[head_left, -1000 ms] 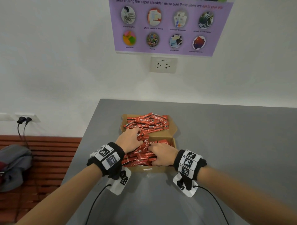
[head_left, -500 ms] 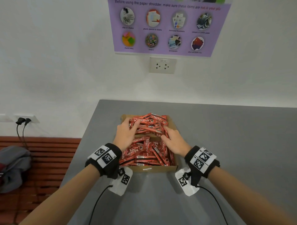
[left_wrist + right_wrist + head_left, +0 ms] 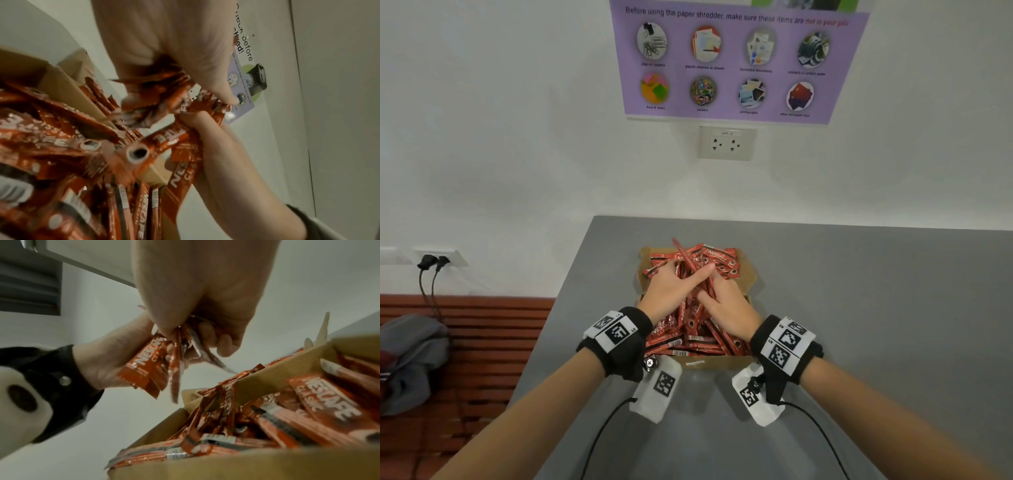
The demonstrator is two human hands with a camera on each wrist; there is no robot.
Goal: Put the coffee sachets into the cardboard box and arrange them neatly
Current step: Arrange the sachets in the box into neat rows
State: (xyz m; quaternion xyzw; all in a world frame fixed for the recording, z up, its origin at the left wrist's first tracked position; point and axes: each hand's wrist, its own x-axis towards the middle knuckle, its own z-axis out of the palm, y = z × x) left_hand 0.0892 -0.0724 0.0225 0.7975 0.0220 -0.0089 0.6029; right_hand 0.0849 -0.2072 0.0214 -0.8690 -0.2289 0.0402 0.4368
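Note:
An open cardboard box sits on the grey table, full of red coffee sachets; more lie heaped at its far end. Both hands meet over the box's middle. My left hand and right hand together grip one upright bunch of sachets. In the left wrist view the left thumb and palm press the bunch against the right hand's fingers. From the right wrist, the right hand pinches sachets that the left hand also holds, above the box.
The grey table stretches right of the box; its left edge drops to a red slatted bench with a grey bag. The white wall behind carries a socket and a purple poster. Wrist cables trail toward me.
The hands moved from the two sides of the far heap to the middle, closed together and lifted a bunch of sachets upright. A second ago both were pressing in the near compartment.

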